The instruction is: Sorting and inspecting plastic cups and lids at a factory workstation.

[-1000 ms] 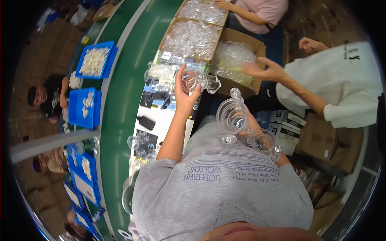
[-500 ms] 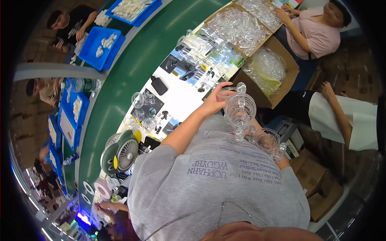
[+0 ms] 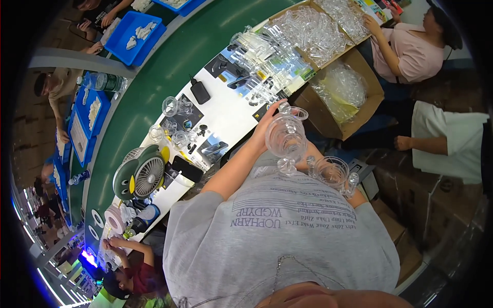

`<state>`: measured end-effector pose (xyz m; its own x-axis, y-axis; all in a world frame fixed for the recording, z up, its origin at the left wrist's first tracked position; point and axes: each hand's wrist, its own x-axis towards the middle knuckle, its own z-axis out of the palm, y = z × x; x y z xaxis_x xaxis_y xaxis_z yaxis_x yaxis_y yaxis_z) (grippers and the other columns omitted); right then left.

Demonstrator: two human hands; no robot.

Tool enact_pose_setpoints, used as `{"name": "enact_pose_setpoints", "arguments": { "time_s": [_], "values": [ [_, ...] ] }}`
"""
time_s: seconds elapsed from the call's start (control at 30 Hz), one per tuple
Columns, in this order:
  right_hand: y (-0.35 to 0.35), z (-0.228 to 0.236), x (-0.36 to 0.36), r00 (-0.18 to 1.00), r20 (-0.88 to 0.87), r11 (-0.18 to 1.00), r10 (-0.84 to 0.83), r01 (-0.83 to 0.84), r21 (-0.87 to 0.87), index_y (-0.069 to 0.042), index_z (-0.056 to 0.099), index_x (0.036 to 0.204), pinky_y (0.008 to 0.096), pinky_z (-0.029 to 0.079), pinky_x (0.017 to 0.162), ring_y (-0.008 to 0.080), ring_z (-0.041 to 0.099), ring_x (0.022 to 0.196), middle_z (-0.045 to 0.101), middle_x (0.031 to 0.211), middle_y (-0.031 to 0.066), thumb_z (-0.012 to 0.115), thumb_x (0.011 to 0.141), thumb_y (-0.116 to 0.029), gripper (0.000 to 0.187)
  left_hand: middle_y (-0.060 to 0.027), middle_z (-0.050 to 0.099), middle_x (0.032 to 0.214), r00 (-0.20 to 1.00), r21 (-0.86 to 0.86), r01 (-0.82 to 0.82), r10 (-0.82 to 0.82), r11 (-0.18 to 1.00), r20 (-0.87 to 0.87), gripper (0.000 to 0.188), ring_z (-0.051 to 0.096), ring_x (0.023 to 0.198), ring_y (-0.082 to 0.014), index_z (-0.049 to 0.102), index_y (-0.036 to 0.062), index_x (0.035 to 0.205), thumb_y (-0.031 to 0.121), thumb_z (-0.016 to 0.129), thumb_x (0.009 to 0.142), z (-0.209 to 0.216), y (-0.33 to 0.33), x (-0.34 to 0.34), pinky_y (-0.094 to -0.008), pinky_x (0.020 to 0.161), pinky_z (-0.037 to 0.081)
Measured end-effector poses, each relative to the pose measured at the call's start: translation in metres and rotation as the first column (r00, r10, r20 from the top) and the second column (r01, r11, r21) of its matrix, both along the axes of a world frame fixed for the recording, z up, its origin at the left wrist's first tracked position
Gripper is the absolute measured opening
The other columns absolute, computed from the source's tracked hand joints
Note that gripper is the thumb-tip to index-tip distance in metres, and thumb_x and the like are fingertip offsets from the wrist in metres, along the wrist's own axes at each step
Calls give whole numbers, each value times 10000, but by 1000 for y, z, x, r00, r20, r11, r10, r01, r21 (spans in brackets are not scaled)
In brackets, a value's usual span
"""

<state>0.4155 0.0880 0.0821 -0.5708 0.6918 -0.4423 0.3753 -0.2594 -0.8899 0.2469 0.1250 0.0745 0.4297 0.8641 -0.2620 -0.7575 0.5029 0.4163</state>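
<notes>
My left hand [image 3: 265,128] is closed around the side of a clear plastic cup-like part [image 3: 286,138] with round rims and ball-shaped knobs, held in front of my chest. A smaller clear ring [image 3: 299,113] shows at its far end. Another clear round part [image 3: 331,172], also with ball knobs, sits nearer me to the right, in front of my right forearm [image 3: 354,197]. My right hand is mostly hidden behind these clear parts, so its fingers do not show. Whether the clear parts are joined, I cannot make out.
On the white bench [image 3: 179,110] stand several clear cups [image 3: 172,106], a black device [image 3: 200,91], a phone [image 3: 187,169] and a penguin-shaped fan [image 3: 139,173]. A carton [image 3: 368,110] with plastic bags is right. Beyond runs a green belt [image 3: 154,77]; co-workers sit around.
The clear cup and my left hand have shifted slightly left and nearer me. The whole view has turned a little. A co-worker at the far right has turned the head away.
</notes>
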Motion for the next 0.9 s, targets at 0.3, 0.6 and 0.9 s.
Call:
{"name": "enact_pose_setpoints", "arguments": {
  "time_s": [0.3,0.6,0.9],
  "values": [
    [11,35,0,454,-299,497,-839,420,-759,-45,548,1087,338,346,953,247,413,1140,408,1218,123,715,629,-37,487,-144,427,1265,934,96,31,5,995,-357,458,438,1144,-211,310,25,1295,144,441,873,16,-26,-16,-326,983,340],
    [16,53,23,957,-50,615,-286,224,756,-74,617,1005,406,300,965,355,373,1144,376,1229,191,746,567,-143,461,-153,392,1304,876,424,199,34,884,-481,531,367,1222,-234,323,-2,1297,57,544,818,67,-5,2,-356,1026,259],
    [24,70,29,890,26,215,-455,82,973,-104,537,1039,521,244,975,334,402,1094,413,1137,138,726,650,-222,448,-181,487,1210,863,416,313,-73,854,-499,274,473,1117,-244,549,-17,1091,43,553,824,88,21,7,-340,933,367]
  ]
}}
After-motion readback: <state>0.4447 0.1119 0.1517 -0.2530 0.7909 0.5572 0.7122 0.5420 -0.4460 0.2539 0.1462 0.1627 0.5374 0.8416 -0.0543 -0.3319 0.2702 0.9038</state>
